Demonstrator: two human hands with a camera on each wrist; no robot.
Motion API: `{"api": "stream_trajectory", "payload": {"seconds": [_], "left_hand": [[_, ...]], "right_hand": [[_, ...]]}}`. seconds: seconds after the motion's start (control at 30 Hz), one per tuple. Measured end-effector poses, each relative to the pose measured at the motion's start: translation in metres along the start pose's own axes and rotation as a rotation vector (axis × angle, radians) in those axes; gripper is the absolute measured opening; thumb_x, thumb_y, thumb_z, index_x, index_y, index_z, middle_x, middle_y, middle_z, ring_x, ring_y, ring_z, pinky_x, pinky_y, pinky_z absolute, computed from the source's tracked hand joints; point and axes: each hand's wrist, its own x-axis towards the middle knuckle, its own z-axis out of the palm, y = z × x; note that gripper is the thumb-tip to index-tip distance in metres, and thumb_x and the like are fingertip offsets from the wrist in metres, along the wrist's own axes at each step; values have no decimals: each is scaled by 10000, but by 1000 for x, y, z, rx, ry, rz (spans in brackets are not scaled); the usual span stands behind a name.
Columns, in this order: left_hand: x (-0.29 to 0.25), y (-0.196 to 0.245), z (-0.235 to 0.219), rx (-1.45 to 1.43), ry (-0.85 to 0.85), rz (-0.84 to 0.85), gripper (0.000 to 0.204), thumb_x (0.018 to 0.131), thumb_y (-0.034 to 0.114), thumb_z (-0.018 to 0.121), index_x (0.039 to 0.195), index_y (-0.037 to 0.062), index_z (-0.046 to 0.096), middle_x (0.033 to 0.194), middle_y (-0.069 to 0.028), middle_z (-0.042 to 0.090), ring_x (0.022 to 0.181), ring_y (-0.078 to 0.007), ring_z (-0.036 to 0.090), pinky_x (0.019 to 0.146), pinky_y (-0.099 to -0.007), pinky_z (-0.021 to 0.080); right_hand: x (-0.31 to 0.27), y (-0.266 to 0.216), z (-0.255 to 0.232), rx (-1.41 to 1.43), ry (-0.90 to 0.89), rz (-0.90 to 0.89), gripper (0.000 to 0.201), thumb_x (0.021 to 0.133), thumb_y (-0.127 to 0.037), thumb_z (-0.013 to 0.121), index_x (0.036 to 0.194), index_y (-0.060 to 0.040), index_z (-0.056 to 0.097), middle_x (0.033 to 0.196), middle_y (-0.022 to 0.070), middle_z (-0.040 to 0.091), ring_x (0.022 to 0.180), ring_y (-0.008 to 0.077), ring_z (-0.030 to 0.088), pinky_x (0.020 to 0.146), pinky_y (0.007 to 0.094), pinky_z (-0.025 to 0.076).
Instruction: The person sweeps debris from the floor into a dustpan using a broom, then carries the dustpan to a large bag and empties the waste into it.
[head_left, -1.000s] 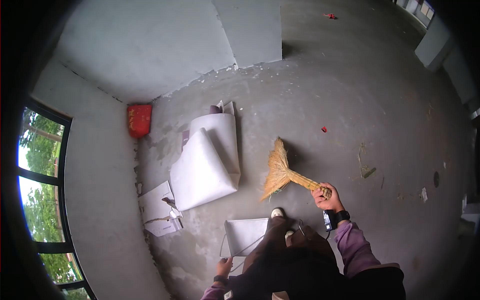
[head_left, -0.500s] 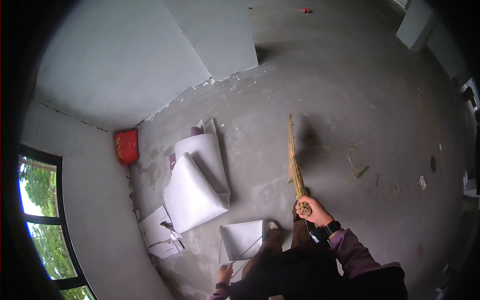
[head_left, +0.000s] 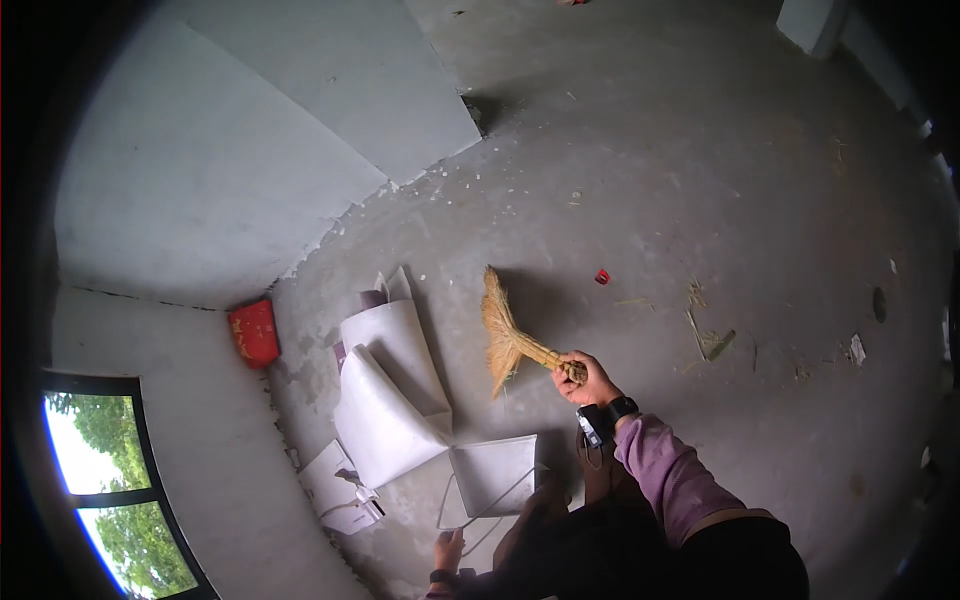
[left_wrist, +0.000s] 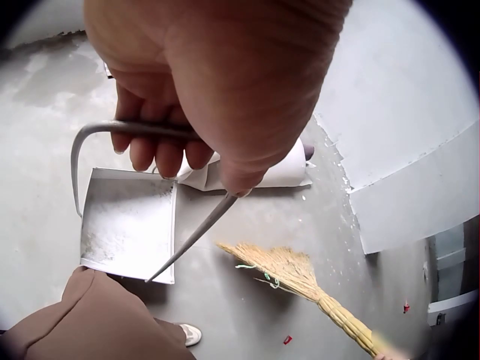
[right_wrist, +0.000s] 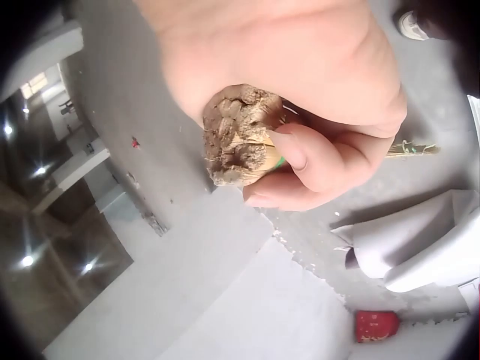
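A short straw broom (head_left: 503, 338) is in my right hand (head_left: 592, 382), which grips the end of its handle. Its fanned bristles point left, over the concrete floor. In the right wrist view the cut stalk ends of the broom handle (right_wrist: 238, 136) stick out past the curled thumb and fingers. My left hand (head_left: 449, 550) holds the bent metal handle (left_wrist: 96, 129) of a dustpan (head_left: 490, 475). In the left wrist view the fingers curl round that handle, and the light grey pan (left_wrist: 127, 225) hangs below it with smudges of dirt inside.
Crumpled white sheeting (head_left: 395, 400) lies left of the dustpan, beside a flattened white board (head_left: 335, 485). A red bag (head_left: 254, 334) sits in the wall corner. Straw bits (head_left: 705, 340) and a red scrap (head_left: 602, 276) lie on the floor to the right.
The broom turned edge-on with its bristles pointing away, then fanned out to the left again. My right hand has moved left. The left hand keeps its hold on the dustpan handle.
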Motion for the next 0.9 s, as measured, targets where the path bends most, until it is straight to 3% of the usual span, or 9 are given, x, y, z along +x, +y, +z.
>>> {"api": "stream_trajectory", "payload": {"seconds": [0.03, 0.07, 0.23, 0.4, 0.5, 0.6, 0.8, 0.87, 0.9], "left_hand": [[-2, 16, 5, 14, -6, -1, 387, 822, 333, 557, 761, -46, 603, 628, -88, 607, 575, -149, 590, 521, -287, 450], [-2, 29, 9, 27, -13, -1, 384, 825, 330, 551, 769, -47, 603, 632, -87, 606, 580, -147, 589, 522, -286, 448], [21, 75, 29, 16, -58, 33, 372, 834, 327, 546, 786, -37, 606, 653, -84, 608, 583, -140, 584, 529, -276, 457], [41, 115, 39, -43, -100, 72, 353, 850, 316, 563, 801, -33, 588, 678, -86, 603, 590, -140, 585, 532, -264, 470], [47, 137, 43, -58, -112, 126, 357, 850, 320, 567, 813, -35, 571, 683, -92, 597, 592, -150, 587, 539, -270, 464], [59, 160, 48, -11, -140, 130, 353, 848, 312, 564, 794, -37, 570, 672, -89, 593, 577, -140, 577, 528, -264, 458], [70, 200, 54, 98, -149, 196, 381, 825, 331, 570, 737, -39, 588, 631, -81, 591, 561, -138, 572, 515, -266, 455], [72, 207, 54, 129, -146, 231, 385, 816, 338, 567, 735, -36, 603, 631, -85, 598, 567, -144, 581, 526, -274, 460], [71, 213, 52, 144, -151, 244, 377, 819, 337, 572, 752, -34, 600, 646, -84, 599, 577, -142, 581, 525, -271, 460]], "right_hand": [[-17, -18, -13, 39, -12, -16, 188, 782, -158, 581, 886, -25, 496, 701, 35, 477, 569, 107, 494, 434, 181, 343], [-38, -33, -24, 75, -33, -40, 327, 786, -174, 581, 976, 50, 437, 728, 23, 475, 588, 67, 495, 431, 164, 331], [-144, -97, -42, 124, -7, -210, 415, 797, -195, 583, 1035, 85, 390, 710, 4, 485, 573, 72, 493, 421, 170, 344], [-206, -137, -54, -49, 171, -378, 227, 809, -213, 559, 922, -33, 476, 690, 23, 508, 562, 97, 497, 414, 200, 346], [-210, -119, -44, -308, 308, -487, 178, 809, -219, 554, 859, -62, 485, 679, 38, 523, 558, 125, 504, 414, 224, 355], [-211, -81, -26, -397, 367, -483, 168, 809, -221, 556, 818, -65, 491, 675, 52, 528, 542, 154, 514, 427, 254, 372], [-201, -59, -27, -206, 132, -311, 155, 822, -192, 536, 796, -46, 490, 651, 56, 508, 528, 147, 490, 453, 240, 381], [-183, -56, -29, -467, 70, -459, 155, 817, -181, 545, 844, -46, 474, 697, 52, 498, 567, 129, 476, 466, 217, 371], [-172, -64, -35, -319, 15, -374, 173, 808, -167, 554, 871, -30, 469, 711, 48, 489, 575, 120, 471, 469, 209, 367]]}}
